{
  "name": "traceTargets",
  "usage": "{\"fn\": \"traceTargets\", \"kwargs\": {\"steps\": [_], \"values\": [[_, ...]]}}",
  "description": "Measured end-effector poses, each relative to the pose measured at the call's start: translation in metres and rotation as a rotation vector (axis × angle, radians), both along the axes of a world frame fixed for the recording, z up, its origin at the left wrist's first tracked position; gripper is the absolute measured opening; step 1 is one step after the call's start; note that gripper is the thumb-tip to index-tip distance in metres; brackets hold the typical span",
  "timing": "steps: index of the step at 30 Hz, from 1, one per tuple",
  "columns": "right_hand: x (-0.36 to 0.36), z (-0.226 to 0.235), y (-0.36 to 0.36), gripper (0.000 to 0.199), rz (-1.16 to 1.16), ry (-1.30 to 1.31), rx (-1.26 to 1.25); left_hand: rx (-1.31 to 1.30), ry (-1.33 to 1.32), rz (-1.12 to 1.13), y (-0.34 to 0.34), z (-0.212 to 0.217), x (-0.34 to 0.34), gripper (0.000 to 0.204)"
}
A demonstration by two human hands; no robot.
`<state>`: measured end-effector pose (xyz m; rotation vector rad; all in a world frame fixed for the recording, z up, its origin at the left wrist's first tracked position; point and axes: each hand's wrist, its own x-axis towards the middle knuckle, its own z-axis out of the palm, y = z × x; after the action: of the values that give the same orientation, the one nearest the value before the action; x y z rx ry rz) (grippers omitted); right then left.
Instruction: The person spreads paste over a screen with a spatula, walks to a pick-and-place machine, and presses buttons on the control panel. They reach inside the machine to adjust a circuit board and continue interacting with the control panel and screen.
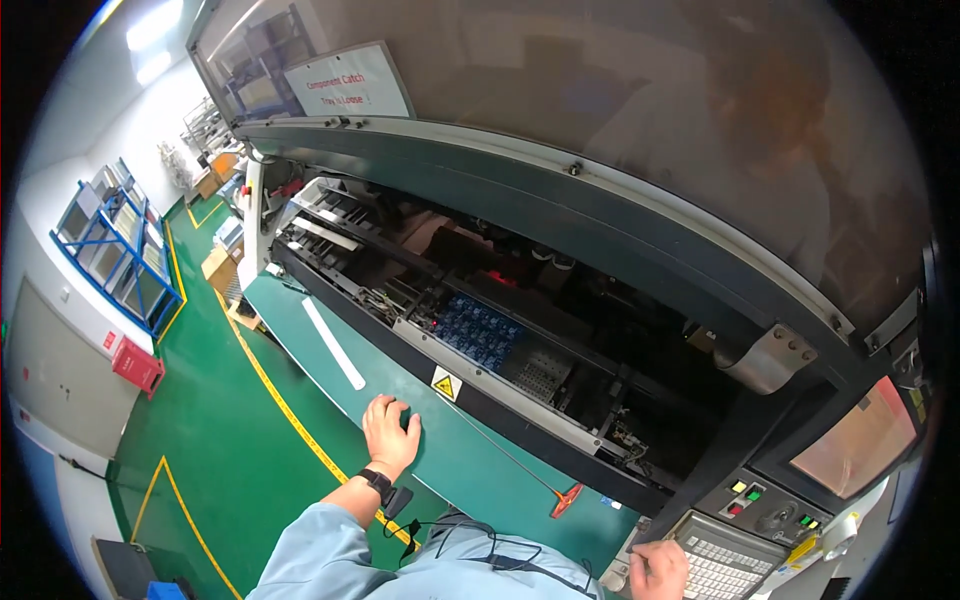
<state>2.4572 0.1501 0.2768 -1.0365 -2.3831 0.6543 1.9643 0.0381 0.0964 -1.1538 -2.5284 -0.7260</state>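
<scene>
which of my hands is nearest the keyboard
Your bare right hand, just left of the grey rectangular keyboard with white keys at the lower right. Your bare left hand, above a black wristband, is farther off, at the flat green ledge.

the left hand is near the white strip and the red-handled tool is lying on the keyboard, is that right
Not quite: the red-handled tool lies on the green worktop, not on the keyboard, as the head view shows. The left hand is indeed near the white strip.
</scene>
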Motion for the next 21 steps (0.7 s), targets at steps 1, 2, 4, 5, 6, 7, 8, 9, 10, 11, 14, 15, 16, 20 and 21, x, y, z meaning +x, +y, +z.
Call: {"fn": "traceTargets", "kwargs": {"steps": [1,2,4,5,6,7,8,9,10,11,14,15,16,20,21], "values": [[-0.001,-0.001,0.001,0.011,-0.003,-0.005,-0.003,0.004,-0.003,-0.002,0.001,0.001,0.0,0.03],[-0.003,-0.002,0.003,0.011,0.016,-0.003,0.007,0.008,-0.006,-0.004,0.001,0.001,0.0,0.03],[-0.006,-0.006,0.004,0.01,0.052,-0.001,0.026,0.008,-0.019,-0.009,0.0,0.002,0.001,0.031],[-0.008,-0.007,0.005,0.01,0.048,-0.01,0.025,0.009,-0.022,-0.007,0.0,0.002,0.002,0.031],[-0.01,-0.007,0.004,0.011,0.054,-0.018,0.021,0.009,-0.027,-0.005,0.0,0.001,0.003,0.03],[-0.013,-0.006,0.002,0.011,0.056,-0.027,0.018,0.011,-0.033,-0.006,0.002,0.002,0.003,0.03],[-0.017,-0.006,0.0,0.011,0.058,-0.04,0.014,0.012,-0.049,-0.014,0.002,0.003,0.002,0.03],[-0.019,-0.003,-0.002,0.011,0.043,-0.066,0.012,0.006,-0.035,-0.02,0.005,0.006,0.004,0.03],[-0.024,-0.001,-0.003,0.012,0.066,-0.066,0.011,-0.001,-0.025,-0.028,0.006,0.008,0.004,0.03],[-0.029,-0.001,-0.004,0.012,0.09,-0.069,0.008,-0.007,-0.019,-0.036,0.007,0.009,0.005,0.031],[-0.047,-0.018,-0.005,0.014,0.149,-0.14,-0.03,-0.004,0.0,-0.025,0.003,0.01,-0.001,0.03],[-0.052,-0.025,-0.006,0.015,0.196,-0.169,-0.064,-0.003,-0.046,-0.044,0.002,0.01,-0.003,0.03],[-0.06,-0.03,-0.007,0.015,0.178,-0.216,-0.072,0.009,-0.036,-0.071,-0.001,0.009,-0.007,0.03],[-0.101,-0.059,-0.017,0.018,0.17,-0.365,-0.233,0.088,-0.112,-0.222,-0.001,0.008,-0.012,0.03],[-0.109,-0.067,-0.024,0.019,0.155,-0.414,-0.282,0.095,-0.159,-0.282,0.0,0.01,-0.012,0.028]]}}
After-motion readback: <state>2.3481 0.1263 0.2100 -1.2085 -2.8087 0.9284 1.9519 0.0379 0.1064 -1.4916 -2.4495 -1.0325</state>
